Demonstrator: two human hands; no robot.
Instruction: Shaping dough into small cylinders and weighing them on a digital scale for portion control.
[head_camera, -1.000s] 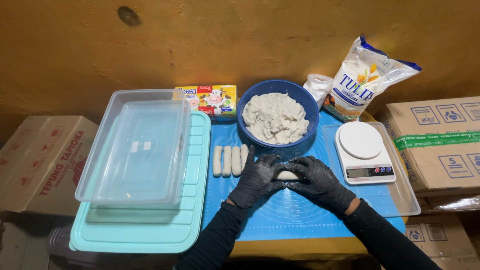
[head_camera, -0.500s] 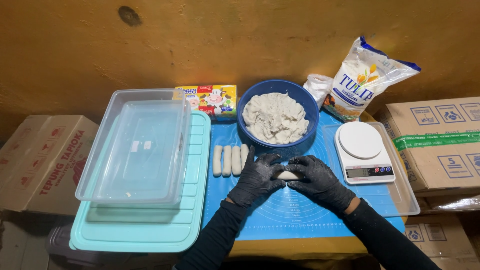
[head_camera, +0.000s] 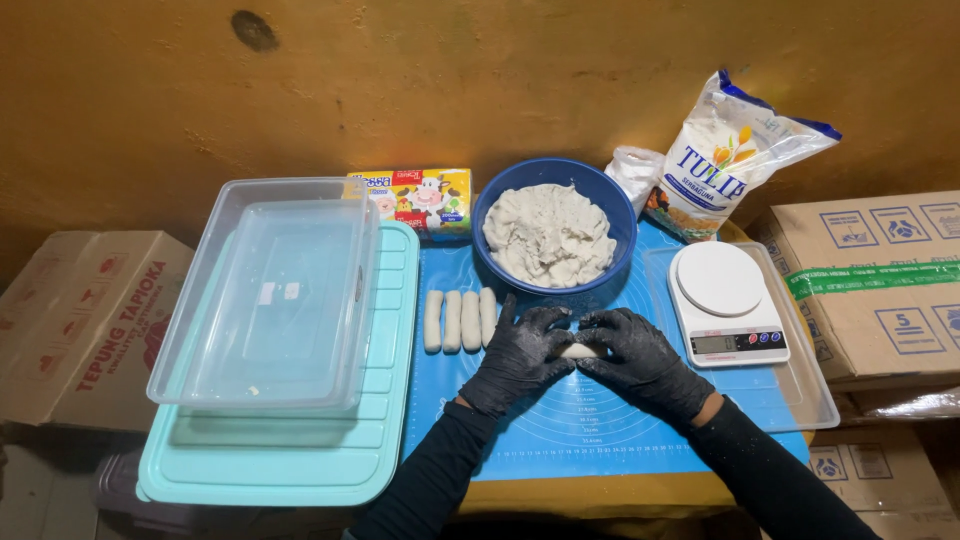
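Both my hands wear black gloves dusted with flour. My left hand (head_camera: 520, 352) and my right hand (head_camera: 640, 358) meet over the blue silicone mat (head_camera: 590, 435), closed around one small piece of white dough (head_camera: 579, 350), mostly hidden between the fingers. Just beyond them stands a blue bowl (head_camera: 610, 205) holding a mass of white dough (head_camera: 550, 235). Three rolled dough sticks (head_camera: 460, 320) lie side by side on the mat, left of my left hand.
A clear plastic container (head_camera: 265, 295) rests on a teal lid (head_camera: 395, 400) at left. A white kitchen scale (head_camera: 725, 305) sits on a clear lid at right. A flour bag (head_camera: 725, 160) and a small yellow box (head_camera: 410, 198) stand at the wall. Cardboard boxes flank the table.
My hands stay in the same spot on the mat, fingers shifting slightly around the dough piece. Nothing else has moved.
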